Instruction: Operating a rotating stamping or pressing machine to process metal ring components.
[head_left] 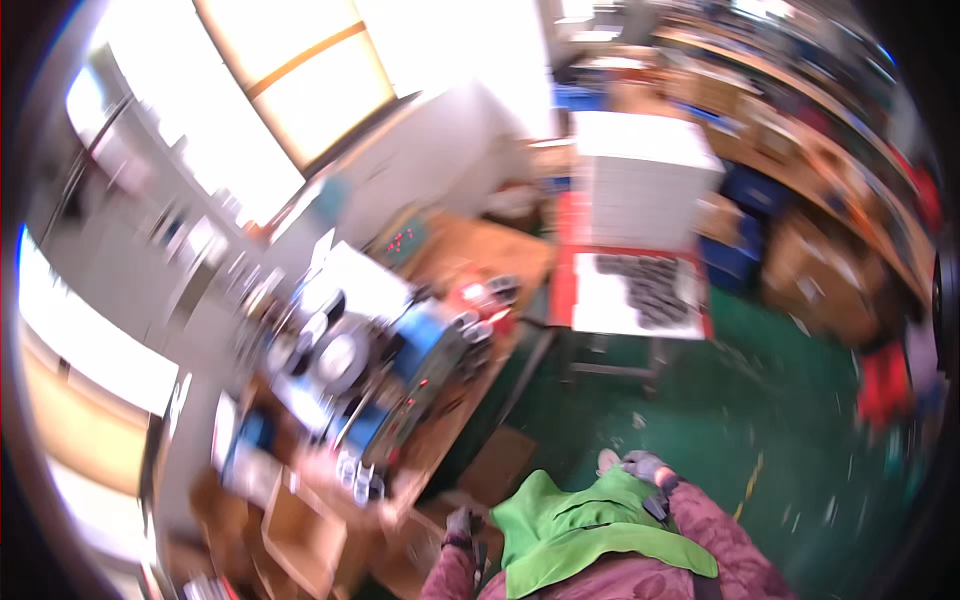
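At far left an open carton (305, 540) sits low, tilted in view, its long sides running from upper left to lower right. Just above and right of it, small metal cylinders (360, 482) stand at the near end of the worktop (435, 458), whose long axis climbs away to the upper right. Another brown carton (405, 552) lies immediately left of the gloved left hand (462, 522), which is clearly the nearer hand to both cartons; blur hides whether they touch. The left grip looks loosely curled, but I cannot tell whether it has hold of anything. The green apron (585, 520) spreads between the hands. At its upper right edge is the gloved right hand (643, 466), seemingly against the cloth; how far its grip is open, or what it has, I cannot tell. Beyond, farther right, dark parts (660, 292) cover some of a white board (600, 315), well apart from both hands.
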